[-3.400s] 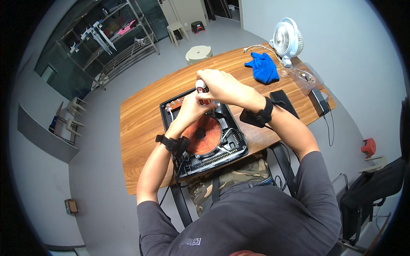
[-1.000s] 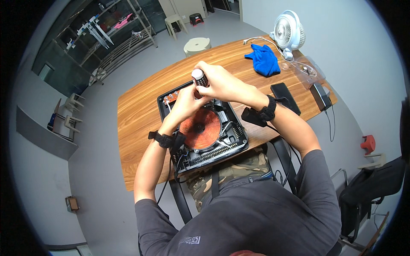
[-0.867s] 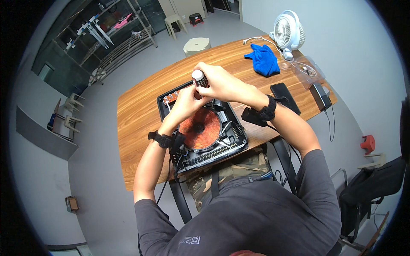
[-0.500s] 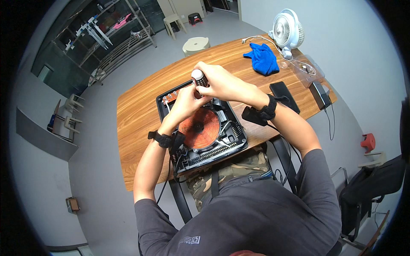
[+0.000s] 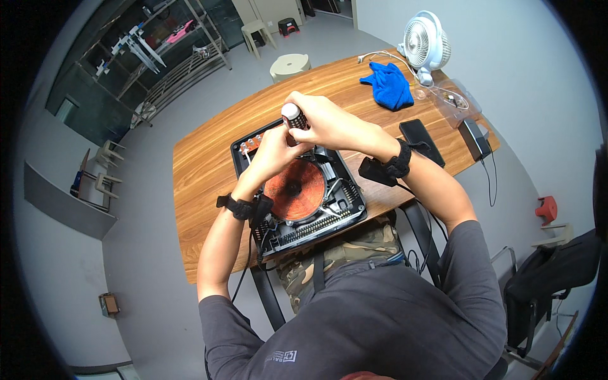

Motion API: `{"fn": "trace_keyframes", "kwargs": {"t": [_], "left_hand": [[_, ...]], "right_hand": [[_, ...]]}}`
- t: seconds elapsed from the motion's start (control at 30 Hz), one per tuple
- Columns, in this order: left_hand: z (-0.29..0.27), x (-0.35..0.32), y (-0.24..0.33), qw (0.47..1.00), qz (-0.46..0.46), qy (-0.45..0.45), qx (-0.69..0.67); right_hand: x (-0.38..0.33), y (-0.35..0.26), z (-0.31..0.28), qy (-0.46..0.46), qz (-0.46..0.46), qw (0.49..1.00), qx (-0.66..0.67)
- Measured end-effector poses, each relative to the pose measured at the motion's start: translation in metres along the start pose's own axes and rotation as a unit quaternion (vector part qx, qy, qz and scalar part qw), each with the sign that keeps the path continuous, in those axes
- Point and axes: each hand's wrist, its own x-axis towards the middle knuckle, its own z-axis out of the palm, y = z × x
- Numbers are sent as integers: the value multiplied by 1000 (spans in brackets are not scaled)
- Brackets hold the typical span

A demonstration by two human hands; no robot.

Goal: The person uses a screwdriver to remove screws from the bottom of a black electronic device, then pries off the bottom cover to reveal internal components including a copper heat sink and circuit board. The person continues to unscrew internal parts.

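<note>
On the table lies an opened induction cooker (image 5: 349, 204) with its inside showing: a round copper coil (image 5: 294, 190), wires and black vented edges. Over its far part, my right hand (image 5: 320, 120) is closed round the handle of a screwdriver (image 5: 292, 114), dark with pale dots and a white end cap, held upright. My left hand (image 5: 277, 149) is closed just below and left of that handle, against my right fingers. Its fingertips, the screwdriver's tip and the spot beneath them are hidden by my hands. Black straps with small dark boxes sit on both wrists.
To the right lie a black phone (image 5: 422, 143) and a black power adapter (image 5: 474, 140) with a cable. Farther back are a blue cloth (image 5: 391, 87), a white fan (image 5: 425, 44) and a clear plastic tray (image 5: 457, 101). A cream stool (image 5: 290, 66) stands beyond the table.
My hands stay in place on the upright handle over the cooker. The whole view has shifted very slightly; nothing was let go or taken up.
</note>
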Motion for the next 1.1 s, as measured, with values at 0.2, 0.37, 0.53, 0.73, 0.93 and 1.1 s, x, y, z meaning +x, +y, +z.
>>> {"fn": "trace_keyframes", "kwargs": {"t": [0.2,0.37,0.53,0.73,0.93,1.1], "left_hand": [[2,-1,0,1000,9,5,30],[3,-2,3,999,1,17,27],[10,2,3,996,24,54,62],[11,2,8,995,29,46,86],[6,-4,6,999,-3,2,46],[9,-2,-6,998,38,11,56]], "right_hand": [[-3,3,2,2,1,1000,2],[-2,2,1,-17,13,1000,17],[-5,7,1,13,-1,1000,-13],[-9,13,0,27,-16,999,-40],[-8,1,-6,-9,65,997,39],[-10,-2,-3,9,36,998,-47]]}}
